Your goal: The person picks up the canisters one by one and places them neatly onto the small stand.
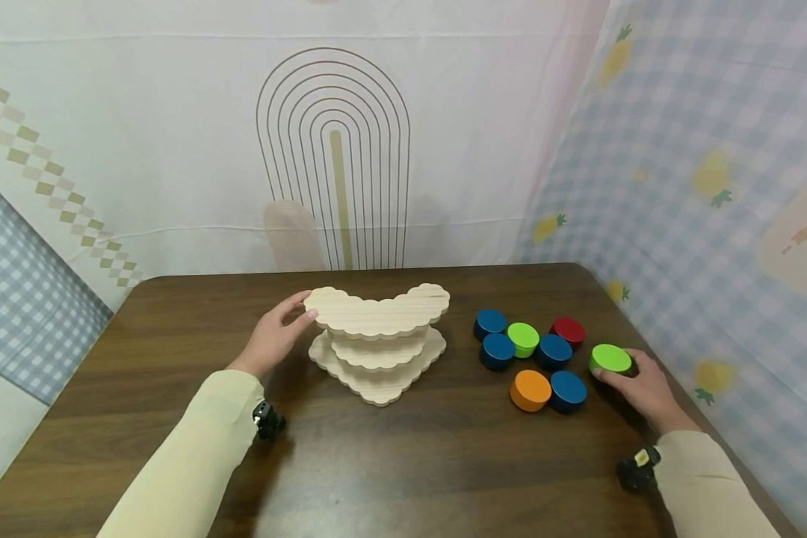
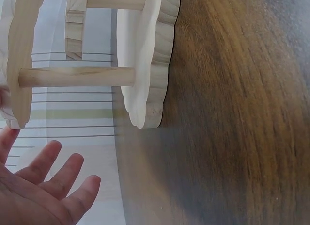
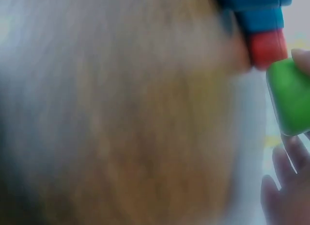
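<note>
A pale wooden tiered stand (image 1: 376,314) with scalloped shelves stands at the middle of the table. My left hand (image 1: 272,340) pinches the left end of its top shelf between thumb and forefinger; the other fingers (image 2: 65,176) spread away below the shelf. Round posts (image 2: 77,77) join the shelves in the left wrist view. Over at the table's right side, my right hand (image 1: 648,388) grips a light green round block (image 1: 610,359), thumb in front and fingers behind. That block shows above the tabletop's edge in the right wrist view, near a red block (image 3: 268,49).
Left of my right hand sit several blue blocks (image 1: 568,391), an orange block (image 1: 530,391), another green block (image 1: 523,340) and the red one. The brown table (image 1: 403,463) meets a white printed cloth (image 1: 457,149) behind and a checked cloth (image 1: 679,246) at right.
</note>
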`<state>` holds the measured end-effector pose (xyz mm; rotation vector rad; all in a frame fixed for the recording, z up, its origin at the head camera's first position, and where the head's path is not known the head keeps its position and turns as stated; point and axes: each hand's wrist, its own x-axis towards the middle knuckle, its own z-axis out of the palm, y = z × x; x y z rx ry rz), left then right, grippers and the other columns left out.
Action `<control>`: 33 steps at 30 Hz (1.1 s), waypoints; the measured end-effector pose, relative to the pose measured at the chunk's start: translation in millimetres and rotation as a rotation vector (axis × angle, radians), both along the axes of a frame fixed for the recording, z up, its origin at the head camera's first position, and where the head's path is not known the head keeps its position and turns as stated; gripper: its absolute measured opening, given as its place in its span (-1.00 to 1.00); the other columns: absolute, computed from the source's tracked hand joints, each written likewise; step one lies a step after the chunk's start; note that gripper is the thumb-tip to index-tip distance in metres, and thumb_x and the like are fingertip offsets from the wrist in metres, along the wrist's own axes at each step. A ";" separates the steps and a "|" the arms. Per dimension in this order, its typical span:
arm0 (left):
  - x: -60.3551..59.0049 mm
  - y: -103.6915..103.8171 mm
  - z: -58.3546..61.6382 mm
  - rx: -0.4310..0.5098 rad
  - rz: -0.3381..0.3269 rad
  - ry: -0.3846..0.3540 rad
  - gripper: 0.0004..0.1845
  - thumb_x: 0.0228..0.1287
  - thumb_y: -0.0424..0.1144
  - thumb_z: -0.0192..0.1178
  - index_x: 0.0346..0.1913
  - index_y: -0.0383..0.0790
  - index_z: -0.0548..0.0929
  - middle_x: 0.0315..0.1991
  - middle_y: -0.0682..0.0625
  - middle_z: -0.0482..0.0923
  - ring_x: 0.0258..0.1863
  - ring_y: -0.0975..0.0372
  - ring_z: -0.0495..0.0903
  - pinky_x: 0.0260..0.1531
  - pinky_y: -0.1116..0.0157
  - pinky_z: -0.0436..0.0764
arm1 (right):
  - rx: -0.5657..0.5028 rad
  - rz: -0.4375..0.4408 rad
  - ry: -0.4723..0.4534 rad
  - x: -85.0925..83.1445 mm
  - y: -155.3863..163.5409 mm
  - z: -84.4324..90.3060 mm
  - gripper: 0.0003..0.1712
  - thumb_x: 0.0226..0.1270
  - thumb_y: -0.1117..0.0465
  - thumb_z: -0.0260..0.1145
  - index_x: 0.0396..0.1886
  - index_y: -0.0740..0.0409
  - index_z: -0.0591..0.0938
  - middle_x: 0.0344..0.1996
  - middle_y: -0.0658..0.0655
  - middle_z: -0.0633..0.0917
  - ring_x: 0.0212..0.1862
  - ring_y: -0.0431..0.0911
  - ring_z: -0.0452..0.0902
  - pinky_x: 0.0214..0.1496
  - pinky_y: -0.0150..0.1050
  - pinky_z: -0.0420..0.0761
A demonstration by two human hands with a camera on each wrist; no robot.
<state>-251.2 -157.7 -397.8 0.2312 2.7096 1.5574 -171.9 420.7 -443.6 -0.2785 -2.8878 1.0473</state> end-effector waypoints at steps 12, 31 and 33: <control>-0.4 1.5 1.5 0.023 0.010 -0.029 -0.37 0.42 -0.02 0.09 0.45 -0.18 0.27 0.32 -0.36 0.32 0.31 -0.15 0.32 0.24 -0.07 0.35 | 0.012 -0.009 0.107 -11.3 -27.7 18.6 -0.13 0.31 -0.06 0.29 0.29 0.52 0.21 0.18 0.53 0.29 0.11 0.34 0.19 0.04 0.26 0.36; -0.4 1.9 -0.6 0.047 0.019 -0.041 -0.38 0.44 -0.05 0.08 0.46 -0.19 0.24 0.32 -0.36 0.31 0.31 -0.15 0.31 0.26 -0.06 0.33 | -0.001 0.085 0.226 -23.1 -89.0 55.4 -0.21 0.25 -0.02 0.37 0.22 0.46 0.33 0.14 0.45 0.32 0.14 0.32 0.14 -0.04 0.15 0.34; -0.2 2.9 -0.6 0.053 0.018 -0.047 -0.38 0.44 -0.05 0.08 0.46 -0.19 0.24 0.32 -0.36 0.30 0.32 -0.15 0.30 0.26 -0.06 0.33 | 0.000 0.091 0.235 -24.8 -95.2 57.8 -0.22 0.24 -0.01 0.38 0.21 0.46 0.33 0.11 0.44 0.33 0.10 0.29 0.16 -0.07 0.09 0.36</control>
